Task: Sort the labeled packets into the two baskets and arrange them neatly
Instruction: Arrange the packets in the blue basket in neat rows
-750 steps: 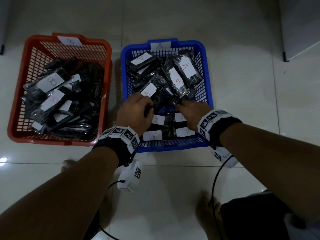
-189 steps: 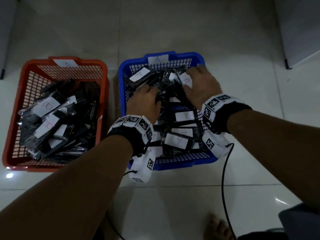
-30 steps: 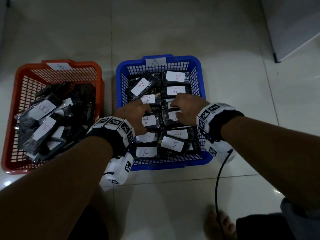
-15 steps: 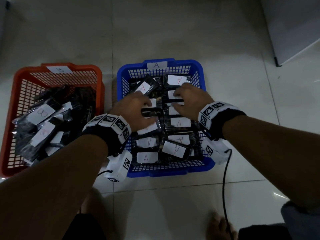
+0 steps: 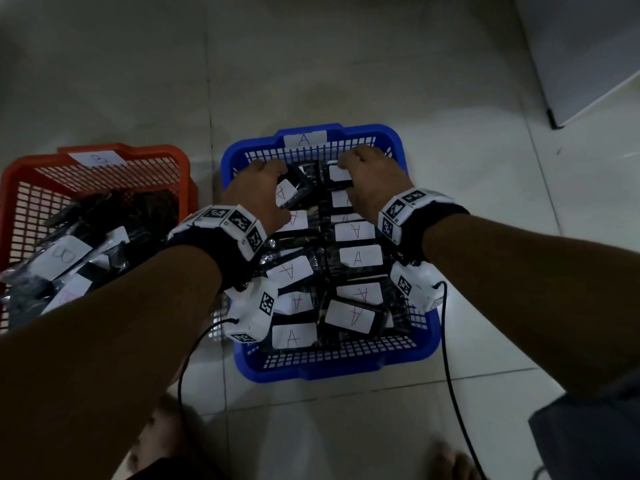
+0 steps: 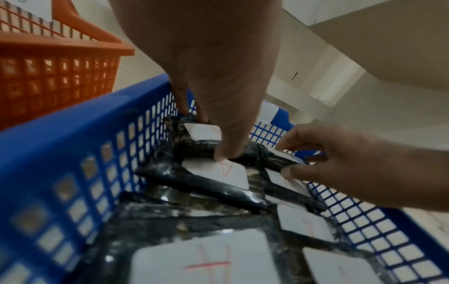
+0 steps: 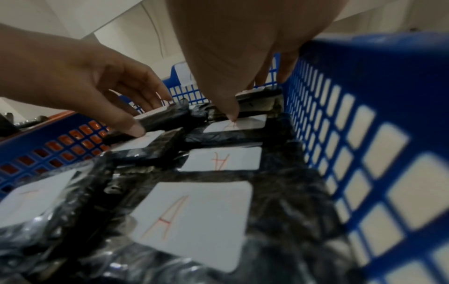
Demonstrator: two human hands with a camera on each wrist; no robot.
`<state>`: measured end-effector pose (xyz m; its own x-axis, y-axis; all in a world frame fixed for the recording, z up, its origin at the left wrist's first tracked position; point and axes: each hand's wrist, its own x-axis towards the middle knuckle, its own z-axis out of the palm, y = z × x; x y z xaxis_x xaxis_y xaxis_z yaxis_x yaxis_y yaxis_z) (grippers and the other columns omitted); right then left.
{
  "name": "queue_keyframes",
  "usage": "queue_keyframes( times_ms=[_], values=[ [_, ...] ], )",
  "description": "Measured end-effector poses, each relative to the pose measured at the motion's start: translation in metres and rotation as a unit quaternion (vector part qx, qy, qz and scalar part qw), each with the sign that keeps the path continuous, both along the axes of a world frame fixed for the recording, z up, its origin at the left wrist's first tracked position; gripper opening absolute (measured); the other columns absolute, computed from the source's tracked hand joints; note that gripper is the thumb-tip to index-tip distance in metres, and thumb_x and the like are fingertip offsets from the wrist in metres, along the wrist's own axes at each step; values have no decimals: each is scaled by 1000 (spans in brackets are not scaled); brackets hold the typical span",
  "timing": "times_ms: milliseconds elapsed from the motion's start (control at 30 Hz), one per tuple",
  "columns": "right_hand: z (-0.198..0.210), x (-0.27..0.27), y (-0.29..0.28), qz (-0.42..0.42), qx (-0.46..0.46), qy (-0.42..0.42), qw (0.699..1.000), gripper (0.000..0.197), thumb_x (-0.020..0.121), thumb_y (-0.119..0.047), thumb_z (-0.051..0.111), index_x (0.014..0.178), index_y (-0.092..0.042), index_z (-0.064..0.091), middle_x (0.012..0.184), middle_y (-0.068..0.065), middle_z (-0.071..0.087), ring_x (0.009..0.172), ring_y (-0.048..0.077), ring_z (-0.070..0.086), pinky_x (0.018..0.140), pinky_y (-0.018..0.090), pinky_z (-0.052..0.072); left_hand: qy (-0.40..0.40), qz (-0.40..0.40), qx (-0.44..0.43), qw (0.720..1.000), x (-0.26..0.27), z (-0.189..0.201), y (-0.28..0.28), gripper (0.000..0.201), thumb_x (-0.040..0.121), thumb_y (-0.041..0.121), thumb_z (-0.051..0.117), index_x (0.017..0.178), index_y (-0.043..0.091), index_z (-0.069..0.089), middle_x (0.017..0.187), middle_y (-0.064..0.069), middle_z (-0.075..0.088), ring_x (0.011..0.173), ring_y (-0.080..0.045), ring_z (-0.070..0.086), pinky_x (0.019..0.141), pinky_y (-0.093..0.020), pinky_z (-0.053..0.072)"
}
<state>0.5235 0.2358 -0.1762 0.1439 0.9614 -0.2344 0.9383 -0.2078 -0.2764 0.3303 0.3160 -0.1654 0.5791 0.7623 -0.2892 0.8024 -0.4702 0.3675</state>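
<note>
Both hands (image 5: 256, 188) moved to blue basket's (image 5: 420, 348) far end, prob. gripping pkts.

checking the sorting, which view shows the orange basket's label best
Head view: the label sits whole on the orange basket rim, its mark faint. Left wrist catches only a blank corner. Right wrist shows just orange mesh, no label.

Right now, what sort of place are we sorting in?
Likely an indoor room, working on the floor: glossy pale floor tiles, the blue basket and orange basket set directly on them, bare feet showing.
</note>
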Motion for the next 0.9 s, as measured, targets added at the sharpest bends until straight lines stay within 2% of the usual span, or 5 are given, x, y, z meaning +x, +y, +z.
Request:
queue_keyframes(
  times_ms=[100,300,467,600,900],
  values=[
    [6,5,0,12,-14,17,1000,45,86,-11,64,128,-11,48,132,14,49,122,32,43,99,41,41,-2,-27,-15,1000,-3,2,-1,68,68,21,82,128,12,50,125,-11,52,112,-28,52,89,-33,43],
    [15,5,-5,28,-24,55,998,58,78,-25,74,128,-18,46,127,9,47,113,29,51,94,41,44,25,-82,-46,995,-14,3,-6,72,64,20,84,129,15,53,124,-8,51,115,-25,49,97,-38,44],
    [14,5,-26,96,-73,51,991,52,76,-29,74,122,-20,50,120,3,51,107,23,52,81,30,43,10,-75,-48,996,-13,1,-8,72,65,15,84,131,14,55,130,-9,53,120,-27,49,102,-43,43],
    [12,5,-35,126,-84,12,988,48,80,-31,72,122,-20,52,121,2,54,111,22,51,84,30,42,-14,-77,-24,997,-13,-4,-10,70,64,13,83,130,14,59,129,-9,56,118,-30,50,102,-40,41],
    [14,0,-32,93,-4,65,994,36,87,-45,63,110,-18,60,111,1,58,104,21,55,87,36,49,-88,-66,64,992,-29,-5,-24,69,65,17,82,128,10,55,118,-12,51,109,-29,51,94,-43,47]
  ],
)
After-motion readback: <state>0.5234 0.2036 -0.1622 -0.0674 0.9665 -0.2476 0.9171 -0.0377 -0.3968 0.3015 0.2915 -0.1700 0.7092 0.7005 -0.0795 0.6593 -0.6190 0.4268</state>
